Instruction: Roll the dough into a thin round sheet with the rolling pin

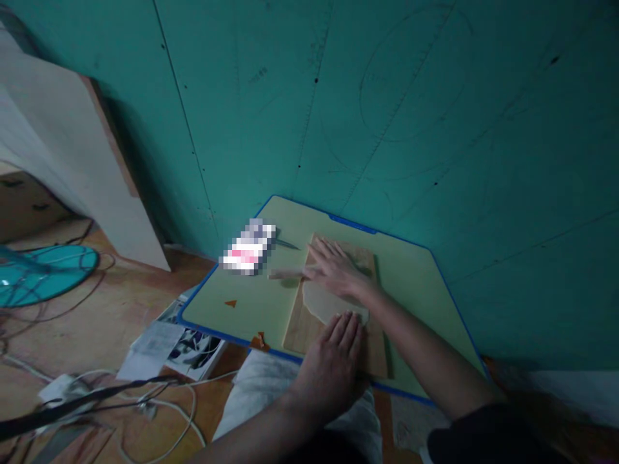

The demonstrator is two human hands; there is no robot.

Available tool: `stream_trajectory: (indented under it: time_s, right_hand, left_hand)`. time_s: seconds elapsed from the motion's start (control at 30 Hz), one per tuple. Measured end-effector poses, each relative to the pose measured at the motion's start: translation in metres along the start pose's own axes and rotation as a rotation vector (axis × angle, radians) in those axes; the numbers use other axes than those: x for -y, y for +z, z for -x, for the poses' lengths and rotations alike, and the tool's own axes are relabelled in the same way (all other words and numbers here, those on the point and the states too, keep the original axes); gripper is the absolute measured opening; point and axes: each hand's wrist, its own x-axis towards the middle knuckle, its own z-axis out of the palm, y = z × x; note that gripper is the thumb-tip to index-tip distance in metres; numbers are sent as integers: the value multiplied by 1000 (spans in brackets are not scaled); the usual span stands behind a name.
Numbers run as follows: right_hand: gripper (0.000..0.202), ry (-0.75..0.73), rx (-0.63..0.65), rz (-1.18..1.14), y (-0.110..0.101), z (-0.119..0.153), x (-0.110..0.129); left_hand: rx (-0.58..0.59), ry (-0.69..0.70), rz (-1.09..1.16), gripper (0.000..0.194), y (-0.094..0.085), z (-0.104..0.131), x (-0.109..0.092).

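Observation:
A thin pale sheet that looks like rolled dough [322,303] lies on a wooden board [297,328]. My left hand [338,348] rests flat at the sheet's near edge, fingers stretched out and close together. Across the far part of the board lies my right hand [336,267], palm down over a light wooden stick like a rolling pin [285,274]. Its fingers are extended, not wrapped round. Only the stick's left end shows, jutting past the board; my right hand hides the rest.
The board sits on a small pale green table [411,270] with a blue rim, over my lap. A blurred-out white item [249,248], a thin dark pointed piece [289,244] and an orange scrap [231,303] lie left. Cables [188,406] and an open box [198,354] are on the floor.

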Motion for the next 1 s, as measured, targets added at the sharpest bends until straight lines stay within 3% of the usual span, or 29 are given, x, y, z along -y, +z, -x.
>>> stream_trajectory:
  time_s: [0.17, 0.27, 0.33, 0.43, 0.53, 0.6, 0.67, 0.87, 1.0]
  right_hand:
    - [83, -64, 36, 3, 25, 68, 7]
    - [83, -75, 108, -25, 29, 88, 10]
    - [85, -52, 154, -32, 25, 81, 9]
    - [88, -3, 189, -30, 12, 47, 4]
    - [87, 21, 188, -25, -2, 11, -1]
    - [88, 33, 168, -24, -6, 2, -1]
    - [90, 28, 147, -28, -4, 8, 0]
    - [101, -78, 160, -38, 22, 66, 4]
    - [101, -47, 133, -30, 19, 55, 4]
  left_hand:
    - [24, -33, 11, 67, -1, -1, -4]
    - [30, -32, -6, 60, 1, -1, -6]
    - [26, -24, 4, 60, 2, -1, -5]
    - [5, -1, -1, 68, 3, 0, -3]
    - [-18, 13, -31, 74, 2, 1, 0]
    - [-12, 7, -36, 75, 1, 1, 1]
    - [1, 6, -26, 75, 0, 0, 1]
    - [27, -48, 30, 62, 2, 0, -5]
    - [32, -25, 11, 66, 4, 1, -4]
